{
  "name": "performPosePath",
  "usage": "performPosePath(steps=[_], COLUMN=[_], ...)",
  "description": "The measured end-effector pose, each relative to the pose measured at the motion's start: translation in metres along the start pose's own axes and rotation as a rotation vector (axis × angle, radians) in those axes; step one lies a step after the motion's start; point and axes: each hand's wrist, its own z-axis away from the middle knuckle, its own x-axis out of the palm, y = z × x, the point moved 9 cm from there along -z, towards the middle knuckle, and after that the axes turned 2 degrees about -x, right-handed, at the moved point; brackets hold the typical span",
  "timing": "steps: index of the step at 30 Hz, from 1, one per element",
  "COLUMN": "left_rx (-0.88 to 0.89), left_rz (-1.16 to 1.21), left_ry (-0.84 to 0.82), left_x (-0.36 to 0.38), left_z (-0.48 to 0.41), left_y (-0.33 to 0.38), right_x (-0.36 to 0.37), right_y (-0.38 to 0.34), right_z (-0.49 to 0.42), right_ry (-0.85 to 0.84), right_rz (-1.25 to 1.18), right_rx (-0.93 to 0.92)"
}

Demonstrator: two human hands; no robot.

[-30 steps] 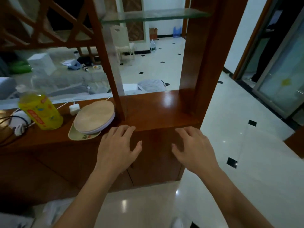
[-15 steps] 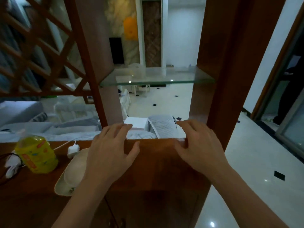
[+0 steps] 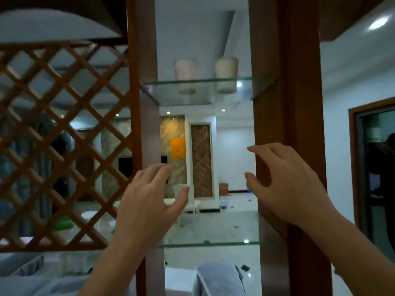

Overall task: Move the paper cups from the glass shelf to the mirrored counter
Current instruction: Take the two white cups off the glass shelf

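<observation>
Two pale paper cups stand side by side on the upper glass shelf (image 3: pixel 245 79), seen from below: the left cup (image 3: pixel 185 69) and the right cup (image 3: pixel 226 68). The shelf spans two brown wooden posts. My left hand (image 3: pixel 149 201) is raised well below the left cup, fingers apart and empty. My right hand (image 3: pixel 286 184) is raised below and right of the right cup, fingers curled apart, holding nothing, in front of the right post. Neither hand touches a cup. The counter is out of view.
A lower glass shelf (image 3: pixel 213 244) crosses between the posts under my hands. A wooden lattice screen (image 3: pixel 64 135) fills the left. The right wooden post (image 3: pixel 299 103) stands beside my right hand. A dark doorway (image 3: pixel 376 167) lies at the far right.
The view has tilted up from the wooden counter to the upper shelf, bringing the two cups into sight. Both hands have lifted off the counter edge and risen, still empty.
</observation>
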Motion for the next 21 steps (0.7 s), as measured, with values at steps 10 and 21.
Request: performPosePath(steps=[10,21], left_rx=[0.067,-0.018], left_rz=[0.255,0.229], left_ry=[0.179,0.272], left_x=[-0.049,-0.073], left_z=[-0.097,-0.224], left_y=[0.010,0.009], right_x=[-0.042,-0.043], right_y=[0.010,0.026], right_z=[-0.078,-0.200], right_ry=[0.237,0.259], right_rz=[0.008,-0.044], right_rx=[-0.048,-0.060])
